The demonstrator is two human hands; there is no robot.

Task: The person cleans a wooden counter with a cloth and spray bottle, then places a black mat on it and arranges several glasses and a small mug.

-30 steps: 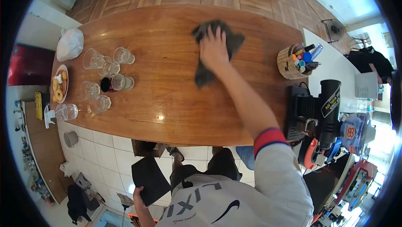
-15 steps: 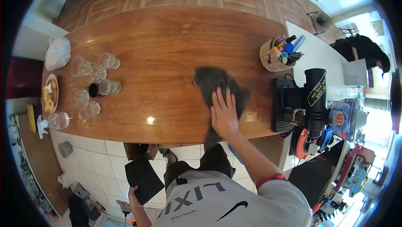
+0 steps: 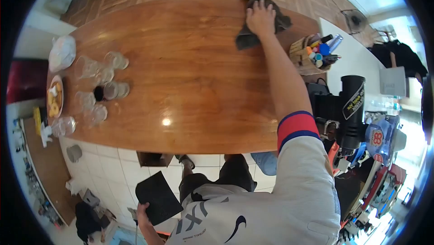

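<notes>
My right hand [image 3: 261,19] lies with fingers spread on a dark grey-green cloth [image 3: 247,40], pressed down at the far edge of the wooden table [image 3: 181,73]. Part of the cloth sticks out over that edge. Below the near edge, at my left side, my left hand [image 3: 143,213] grips a flat black board [image 3: 159,199] by its side. A woven basket [image 3: 304,62] full of pens and markers stands to the right of my outstretched forearm.
Several clear glasses [image 3: 116,60] and a dark-filled cup [image 3: 99,93] group at the left. Beyond them are a plate of food [image 3: 56,82], a white plastic bag [image 3: 62,54] and a spray bottle [image 3: 63,126]. At right stands a black machine [image 3: 352,105]; a person [image 3: 402,59] is farther off.
My right hand has swept the cloth away from me, from the near middle of the table to its far edge. The left hand still holds the black board low down.
</notes>
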